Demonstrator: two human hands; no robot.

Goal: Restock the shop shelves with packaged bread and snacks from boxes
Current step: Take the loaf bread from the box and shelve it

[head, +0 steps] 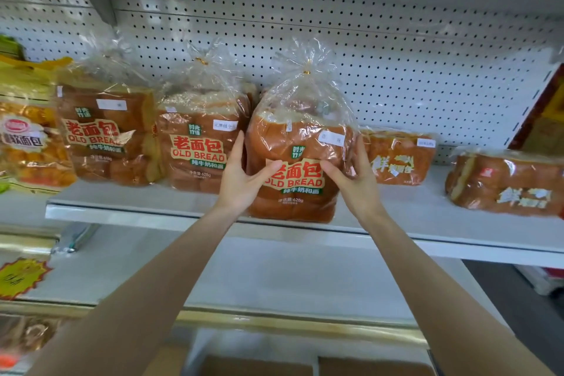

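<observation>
Though cut off, probably boxes (254,367).

A clear bag of brown bread (300,162), printed "OLD BREAD", stands upright at the front of the shelf (396,217), left hand (244,177) and right hand (351,174) against its sides. A second bag (198,146) and third bag (103,131) stand to its left, further back.
</observation>
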